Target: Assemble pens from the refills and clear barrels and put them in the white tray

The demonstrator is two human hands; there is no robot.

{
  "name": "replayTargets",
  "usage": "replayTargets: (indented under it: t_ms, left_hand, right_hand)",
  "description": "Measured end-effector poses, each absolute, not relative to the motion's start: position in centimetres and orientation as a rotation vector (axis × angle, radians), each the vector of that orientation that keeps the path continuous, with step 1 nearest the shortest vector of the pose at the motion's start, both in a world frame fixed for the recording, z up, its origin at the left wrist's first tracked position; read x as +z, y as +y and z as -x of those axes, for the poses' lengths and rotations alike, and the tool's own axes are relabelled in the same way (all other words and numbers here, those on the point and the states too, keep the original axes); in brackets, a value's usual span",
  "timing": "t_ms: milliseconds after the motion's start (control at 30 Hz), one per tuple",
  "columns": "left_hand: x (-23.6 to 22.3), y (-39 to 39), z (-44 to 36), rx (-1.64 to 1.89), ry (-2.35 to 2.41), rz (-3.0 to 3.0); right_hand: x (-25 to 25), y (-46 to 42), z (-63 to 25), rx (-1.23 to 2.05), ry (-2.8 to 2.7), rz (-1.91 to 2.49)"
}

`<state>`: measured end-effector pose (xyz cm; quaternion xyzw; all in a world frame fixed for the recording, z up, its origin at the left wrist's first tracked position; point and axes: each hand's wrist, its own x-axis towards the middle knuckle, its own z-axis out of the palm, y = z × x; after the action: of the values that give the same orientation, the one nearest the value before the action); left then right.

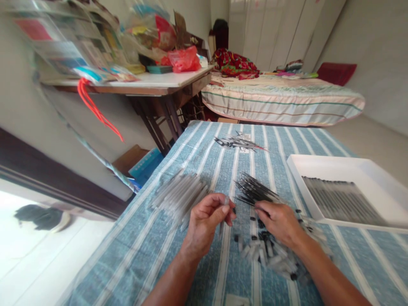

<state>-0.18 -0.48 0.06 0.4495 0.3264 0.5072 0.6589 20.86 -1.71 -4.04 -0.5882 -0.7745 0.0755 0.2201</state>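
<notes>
The picture is blurred, most of all over the pile of translucent tubes (181,195) and the loose caps (266,253), so single pieces are hard to separate. The right hand (280,223) and its forearm cover part of the caps, and the white tray (363,160) is cut off at the right edge.

A slim tube (226,200) stands roughly upright in the left hand (205,223), between the pile of tubes and the dark rods (255,187). The left hand is nearly closed, pinching the tube between thumb and fingers. The right hand is curled, its fingertips at the near end of the rods; whether it grips one cannot be told. The caps lie beside and below it on the striped counter (149,263). Dark-ended sticks (341,202) lie in a row inside the tray.
</notes>
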Motion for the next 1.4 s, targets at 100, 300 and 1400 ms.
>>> replayTargets:
  t_ms: [100,300,1400]
  left_hand:
    - [0.0,-0.5,0.1,1.133,0.728,-1.003]
    - [0.0,-0.7,0.3,1.038,0.775,-1.051]
    - [-0.1,-1.1,-0.5,0.621,0.777,-1.254]
  right_hand:
    - [-3.3,-1.8,-20.3,0.326,-2.303,1.725]
    - [-3.0,-2.0,-19.5,0.302,-2.471,1.750]
    - [-2.3,-2.9,-19.4,1.168,-1.490,0.998]
